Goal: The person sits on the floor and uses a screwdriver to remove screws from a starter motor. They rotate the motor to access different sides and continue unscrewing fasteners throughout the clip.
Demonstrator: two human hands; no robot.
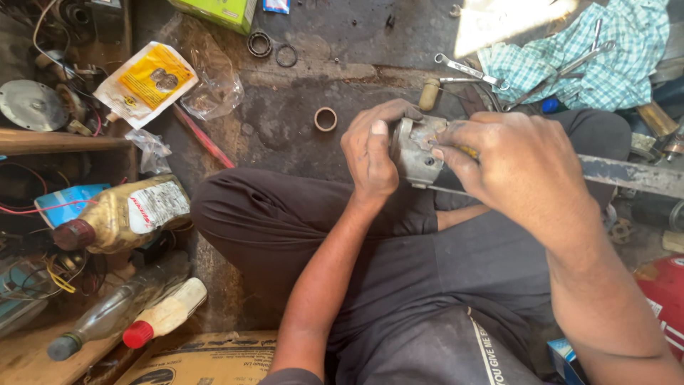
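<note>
Our left hand [370,151] is wrapped around the grey, worn metal housing [419,150], thumb pressed flat on its near face, steadying it above our crossed legs. Our right hand [516,167] closes in from the other side, fingers pinched on something slim with a hint of yellow, likely a tool handle, though most of it is hidden and we cannot tell how its tip meets the part. The housing looks bare and stripped, so we judge the work is mid-way: parts are off, nothing is refitted yet. Just beyond the hands, a small brass ring [325,119] lies loose on the dark stained floor [342,43], with a steel bearing [259,44] and a black rubber O-ring [286,55] farther off. Chrome spanners [470,71] rest by the checked blue cloth [605,57]. Oil bottles [125,214] lie to our left.
</note>
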